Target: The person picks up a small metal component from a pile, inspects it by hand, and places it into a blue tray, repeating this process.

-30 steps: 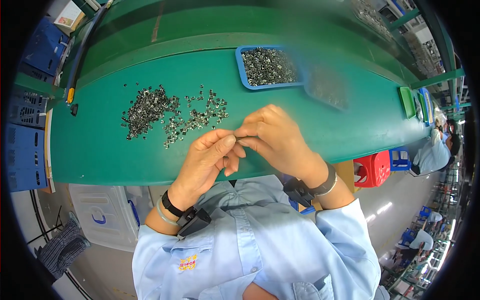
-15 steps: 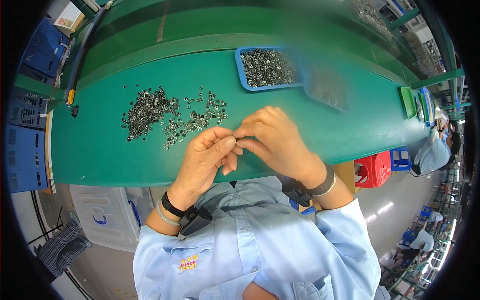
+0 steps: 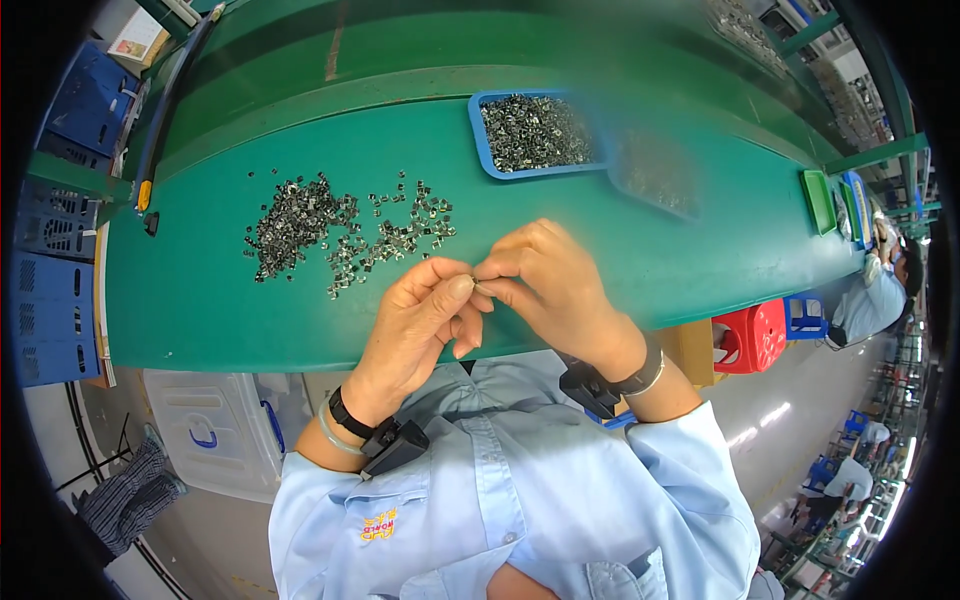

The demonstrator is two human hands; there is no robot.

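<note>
My left hand [image 3: 420, 318] and my right hand [image 3: 548, 280] meet above the front part of the green table, thumb and forefinger of each pinched together. Between their fingertips is a tiny dark metal piece [image 3: 475, 281], mostly covered by the fingers, so its exact kind is not visible. Beyond my left hand lies a dark heap of small metal parts [image 3: 297, 222]. Closer to the hands, a looser scatter of similar shiny parts [image 3: 398, 238] spreads over the tabletop. Past my right hand stands a blue tray [image 3: 484, 150] full of the same sort of small parts.
A blurred patch covers the area right of the tray. Green and blue trays [image 3: 817, 203] stand at the table's far right end. Below that edge is a red stool [image 3: 752, 338]. Blue crates [image 3: 55, 310] stack at the left, and a lidded clear bin [image 3: 215, 440] sits under the table.
Both hands stay pinched together in nearly the same place, with slight finger movement. The heap, scatter and tray have not moved.
</note>
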